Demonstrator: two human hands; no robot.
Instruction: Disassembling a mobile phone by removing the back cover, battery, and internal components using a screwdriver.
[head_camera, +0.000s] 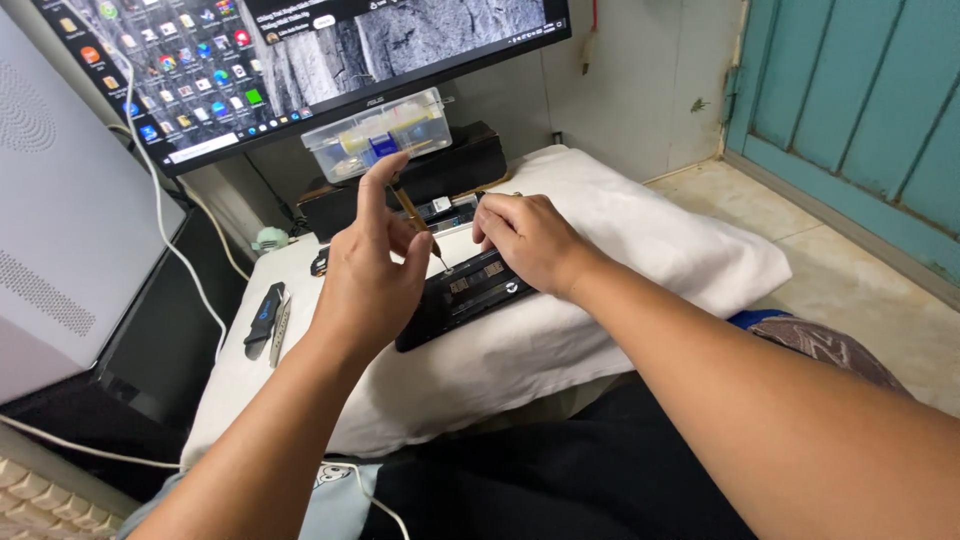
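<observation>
A black opened phone-like device (468, 296) lies on a white cloth-covered pad (640, 240). My left hand (370, 275) holds a small screwdriver (413, 212) with a yellowish handle, its tip down on the device's upper edge; the index finger is raised. My right hand (528, 240) rests on the device's far right end, fingers curled over it and pressing it down.
A clear plastic parts box (380, 133) sits on a black case under a monitor (250, 70). A black-and-blue tool (264, 318) and metal tweezers (280, 330) lie at the pad's left. A white computer case (60, 200) stands left; a teal door (860, 90) is right.
</observation>
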